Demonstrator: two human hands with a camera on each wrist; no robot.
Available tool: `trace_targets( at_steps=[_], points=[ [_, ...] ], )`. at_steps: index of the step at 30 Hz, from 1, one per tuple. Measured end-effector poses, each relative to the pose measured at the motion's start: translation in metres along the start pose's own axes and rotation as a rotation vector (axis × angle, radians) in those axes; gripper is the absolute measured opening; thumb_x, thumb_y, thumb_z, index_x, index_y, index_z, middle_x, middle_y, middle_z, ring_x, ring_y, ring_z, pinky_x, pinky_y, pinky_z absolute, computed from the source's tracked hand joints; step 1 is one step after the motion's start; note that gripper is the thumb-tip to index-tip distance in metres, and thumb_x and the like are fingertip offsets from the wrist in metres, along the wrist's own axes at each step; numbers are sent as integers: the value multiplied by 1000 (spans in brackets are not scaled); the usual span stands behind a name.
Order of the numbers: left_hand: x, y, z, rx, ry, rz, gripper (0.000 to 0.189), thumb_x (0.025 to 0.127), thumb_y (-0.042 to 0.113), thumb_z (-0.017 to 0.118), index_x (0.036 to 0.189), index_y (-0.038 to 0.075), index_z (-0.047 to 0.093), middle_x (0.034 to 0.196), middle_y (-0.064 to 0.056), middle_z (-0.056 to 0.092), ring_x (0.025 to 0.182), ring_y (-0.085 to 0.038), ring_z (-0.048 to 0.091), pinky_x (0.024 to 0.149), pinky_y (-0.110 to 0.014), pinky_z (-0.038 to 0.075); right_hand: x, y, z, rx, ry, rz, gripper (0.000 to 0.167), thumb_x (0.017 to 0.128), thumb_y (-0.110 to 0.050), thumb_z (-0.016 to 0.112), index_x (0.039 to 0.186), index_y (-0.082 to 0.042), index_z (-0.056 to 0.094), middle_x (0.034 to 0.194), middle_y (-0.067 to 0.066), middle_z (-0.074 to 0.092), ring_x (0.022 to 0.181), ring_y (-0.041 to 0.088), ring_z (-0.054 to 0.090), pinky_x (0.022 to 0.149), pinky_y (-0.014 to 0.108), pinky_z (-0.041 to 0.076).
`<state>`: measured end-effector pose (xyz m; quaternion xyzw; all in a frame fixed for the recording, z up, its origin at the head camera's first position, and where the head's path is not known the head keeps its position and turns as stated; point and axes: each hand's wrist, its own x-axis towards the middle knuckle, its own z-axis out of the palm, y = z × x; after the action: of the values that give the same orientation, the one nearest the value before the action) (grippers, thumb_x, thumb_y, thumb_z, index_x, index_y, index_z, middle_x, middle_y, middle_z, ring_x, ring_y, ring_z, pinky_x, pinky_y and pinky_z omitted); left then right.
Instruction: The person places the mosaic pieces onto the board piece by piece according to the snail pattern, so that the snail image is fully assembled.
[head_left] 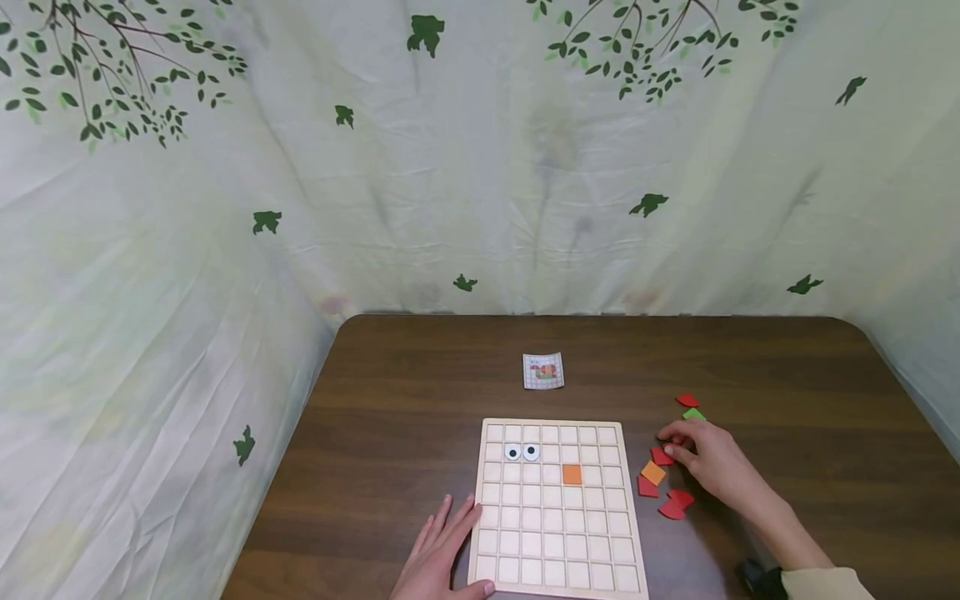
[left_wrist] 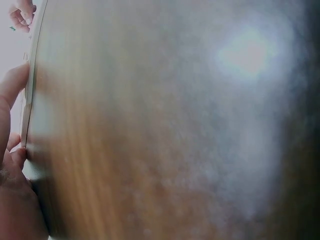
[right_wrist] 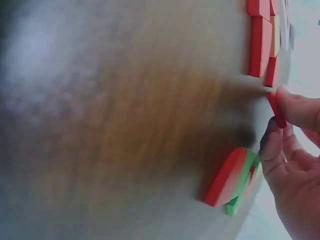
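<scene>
A pale gridded board (head_left: 483, 467) lies on the table, with two eye pieces (head_left: 531, 452) and an orange square tile (head_left: 572, 474) in its cells. My left hand (head_left: 442, 554) rests at the board's left edge, fingers spread and fairly straight, the thumb over the lower corner. To the right of the board, my right hand (head_left: 712, 462) pinches a red piece (right_wrist: 276, 110) between thumb and fingers. Around it lie an orange square (head_left: 653, 473), a green piece (head_left: 693, 414) partly behind the hand, and several red pieces (head_left: 648, 487).
A small card (head_left: 543, 372) printed with a coloured grid picture lies beyond the board on the dark wooden table (head_left: 420, 375). Behind the table hangs a white cloth (head_left: 487, 183) with printed leaves and birds.
</scene>
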<state>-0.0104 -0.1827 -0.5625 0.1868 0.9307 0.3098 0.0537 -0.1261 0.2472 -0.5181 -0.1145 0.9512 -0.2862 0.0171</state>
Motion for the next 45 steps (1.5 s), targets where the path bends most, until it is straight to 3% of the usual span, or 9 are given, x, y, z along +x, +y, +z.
trace_targets(
  at_steps=[7,16,24,31,39,45],
  points=[
    [0,0,-2,2,0,4,89,81,68,64,153,24,37,159,4,31,146,-31,19,107,-13,-9,0,-17,1,119,71,4,20,86,-8,75,105,-14,75,98,-5,67,85,15,61,72,33,53],
    [0,0,-1,16,14,21,89,81,68,64,153,24,37,158,3,32,146,-30,19,108,-13,-9,9,-51,20,277,28,-45,19,89,-7,72,105,-16,75,98,-11,65,85,12,59,73,27,52],
    [0,0,0,20,22,25,89,81,68,64,153,25,37,158,4,32,146,-29,18,108,-13,-8,16,-76,42,323,-19,-125,21,89,-4,71,101,-21,76,95,-14,62,80,12,52,68,27,45],
    [-1,1,-1,14,12,13,89,80,68,64,153,25,37,159,4,32,146,-30,18,108,-13,-9,20,-95,58,360,-59,-156,21,90,-4,70,104,-18,75,97,-14,64,82,10,55,73,28,49],
    [2,3,-4,-49,-59,-63,89,79,64,68,153,28,36,159,5,30,147,-34,17,103,-11,-12,27,-115,70,357,-138,-158,11,91,-9,71,100,-15,72,89,-11,64,76,8,56,69,26,50],
    [2,3,-4,-35,-51,-48,89,80,66,66,153,25,37,159,4,31,146,-36,18,104,-12,-12,33,-125,78,360,-176,-201,12,90,-6,71,100,-13,72,88,-9,63,77,9,55,70,26,50]
  ],
)
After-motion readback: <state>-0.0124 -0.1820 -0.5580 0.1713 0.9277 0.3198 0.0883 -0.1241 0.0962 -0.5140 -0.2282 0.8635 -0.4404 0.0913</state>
